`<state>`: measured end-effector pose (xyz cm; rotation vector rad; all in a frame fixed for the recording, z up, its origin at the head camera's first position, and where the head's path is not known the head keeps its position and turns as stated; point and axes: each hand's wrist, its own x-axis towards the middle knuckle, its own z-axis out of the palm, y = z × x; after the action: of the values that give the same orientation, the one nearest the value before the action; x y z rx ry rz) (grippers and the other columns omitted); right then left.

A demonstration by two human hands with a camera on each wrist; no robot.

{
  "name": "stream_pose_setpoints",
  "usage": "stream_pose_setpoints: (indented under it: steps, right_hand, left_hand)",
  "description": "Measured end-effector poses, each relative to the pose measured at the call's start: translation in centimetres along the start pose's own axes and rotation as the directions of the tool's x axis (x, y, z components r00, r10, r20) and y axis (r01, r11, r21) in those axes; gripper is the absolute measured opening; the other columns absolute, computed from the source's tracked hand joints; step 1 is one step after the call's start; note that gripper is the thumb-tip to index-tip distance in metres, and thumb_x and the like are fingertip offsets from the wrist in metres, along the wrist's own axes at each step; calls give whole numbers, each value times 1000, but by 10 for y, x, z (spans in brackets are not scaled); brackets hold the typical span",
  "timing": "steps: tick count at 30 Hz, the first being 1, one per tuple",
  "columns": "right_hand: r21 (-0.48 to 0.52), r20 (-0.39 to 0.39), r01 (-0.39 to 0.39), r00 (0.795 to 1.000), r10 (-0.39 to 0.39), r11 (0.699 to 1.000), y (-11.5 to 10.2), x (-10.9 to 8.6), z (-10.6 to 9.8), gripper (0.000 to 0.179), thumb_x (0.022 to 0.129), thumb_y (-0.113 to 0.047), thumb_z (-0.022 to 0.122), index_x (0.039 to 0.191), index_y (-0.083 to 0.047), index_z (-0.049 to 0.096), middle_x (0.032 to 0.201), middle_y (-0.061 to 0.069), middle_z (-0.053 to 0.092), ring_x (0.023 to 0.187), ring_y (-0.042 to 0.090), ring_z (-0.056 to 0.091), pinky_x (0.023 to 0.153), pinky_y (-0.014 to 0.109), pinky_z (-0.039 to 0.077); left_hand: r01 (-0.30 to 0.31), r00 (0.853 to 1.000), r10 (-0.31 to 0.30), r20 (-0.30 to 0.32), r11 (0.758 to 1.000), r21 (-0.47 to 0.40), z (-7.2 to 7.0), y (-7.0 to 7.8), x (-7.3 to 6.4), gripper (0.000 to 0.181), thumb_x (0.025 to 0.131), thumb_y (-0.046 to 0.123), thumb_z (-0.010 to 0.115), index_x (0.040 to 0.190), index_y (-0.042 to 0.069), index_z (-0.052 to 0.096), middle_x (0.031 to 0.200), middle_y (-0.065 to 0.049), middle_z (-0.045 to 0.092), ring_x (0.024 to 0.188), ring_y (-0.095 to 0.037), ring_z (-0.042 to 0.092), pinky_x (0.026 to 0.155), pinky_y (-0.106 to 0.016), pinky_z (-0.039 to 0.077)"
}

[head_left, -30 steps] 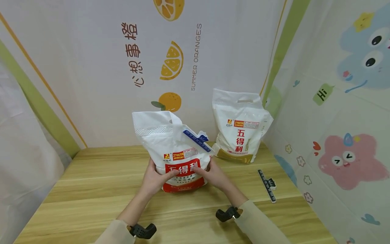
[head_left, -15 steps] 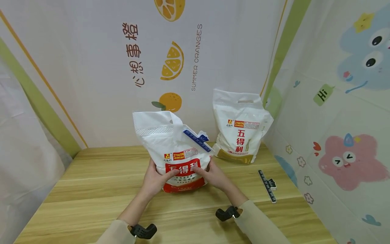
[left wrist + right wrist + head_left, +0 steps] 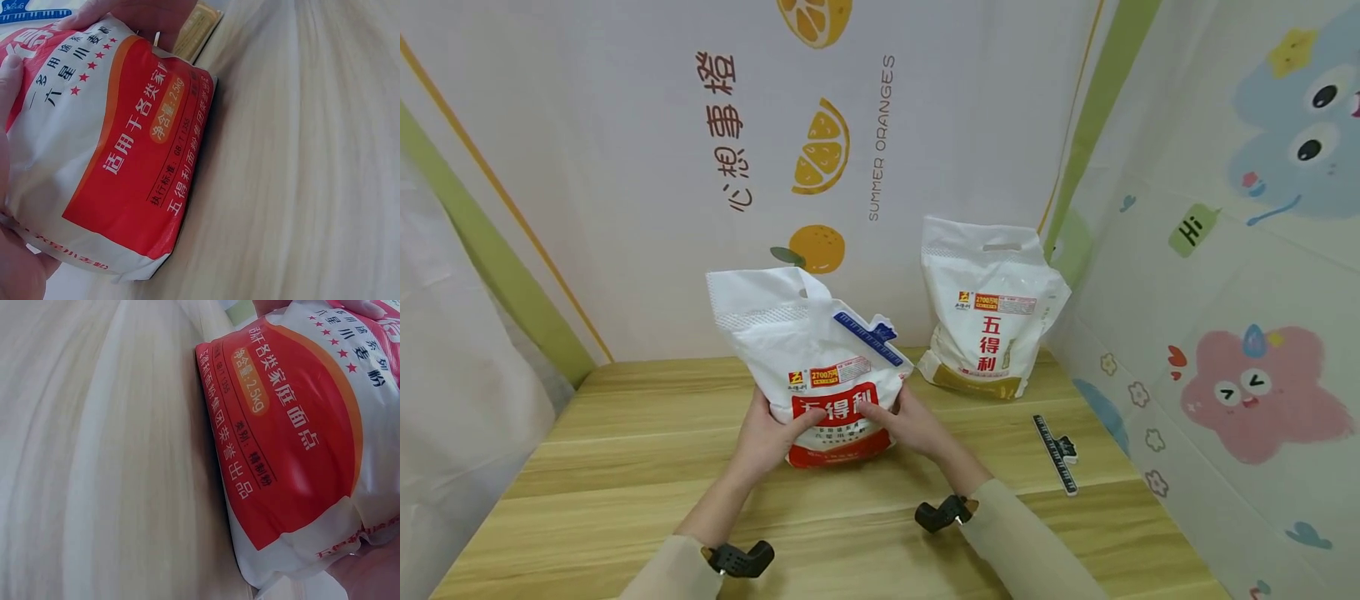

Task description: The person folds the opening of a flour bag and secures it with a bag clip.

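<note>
A white flour bag (image 3: pixel 816 350) with a red label stands on the table in front of me, leaning to the left. My left hand (image 3: pixel 765 437) grips its left side, thumb across the front. On the opposite side my right hand (image 3: pixel 917 425) holds it the same way; most fingers of both hands are hidden behind the bag. A blue sealing clip (image 3: pixel 868 337) sits on the bag's slanted upper right edge. The left wrist view has the red lower front of the flour bag (image 3: pixel 144 144) close up, its bottom edge at the tabletop.
Behind and to the right stands a second flour bag (image 3: pixel 985 308), white with a gold base. A black clip (image 3: pixel 1057 454) lies on the wooden table (image 3: pixel 625 467) at the right. Printed curtains (image 3: pixel 647 167) hang behind and along the sides.
Both hands have shifted the held flour bag a little to the left in the last half second, its clip moving along. The second bag and the black clip stay in place.
</note>
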<state>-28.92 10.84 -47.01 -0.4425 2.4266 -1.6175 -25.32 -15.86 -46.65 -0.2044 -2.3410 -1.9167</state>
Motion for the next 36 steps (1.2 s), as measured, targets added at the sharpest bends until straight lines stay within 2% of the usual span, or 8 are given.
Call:
stream_pose_setpoints:
  steps: [7,13,18,24,30,36]
  right_hand:
    - [-3,9,-8,1000,8,1000,-5,10,9,88,98,-67,73,166,-24,37,152,7,65,142,31,63,121,60,50]
    - [-13,-1,-50,999,50,999,-8,19,16,91,95,-70,74,166,-27,37,153,6,65,142,32,63,119,63,50]
    - [-8,4,-37,999,37,999,-11,26,22,86,96,-67,75,164,-28,39,153,5,65,141,31,64,118,63,51]
    - [-24,-5,-36,999,36,999,-13,35,29,88,95,-70,75,164,-29,40,151,4,67,139,30,65,117,62,52]
    - [14,7,-9,1000,9,1000,-17,44,36,84,97,-65,76,163,-29,40,150,4,67,137,29,66,116,62,53]
    - [12,13,-24,1000,24,1000,-20,50,43,81,96,-65,76,161,-30,43,147,2,69,134,27,68,114,61,55]
  left_hand:
    - [12,1000,-12,-16,1000,28,-13,0,3,83,96,32,88,158,20,35,149,-10,63,132,-32,68,108,-48,60]
    - [13,1000,-13,-13,999,45,-23,-1,4,85,97,34,87,160,20,32,151,-11,61,133,-33,67,109,-50,60]
    - [14,1000,-13,-16,998,61,-30,-2,6,84,98,35,85,162,18,32,153,-13,60,134,-35,66,110,-52,59]
    - [46,999,-43,-33,994,96,-39,-5,8,85,99,38,84,163,16,32,155,-14,59,134,-36,66,109,-53,60]
    - [59,998,-55,-43,992,110,-47,-8,12,87,99,41,83,164,15,30,156,-15,59,135,-36,65,110,-53,60]
    - [56,998,-51,-48,990,130,-56,-9,12,88,100,41,81,166,14,29,158,-16,57,137,-37,64,112,-55,58]
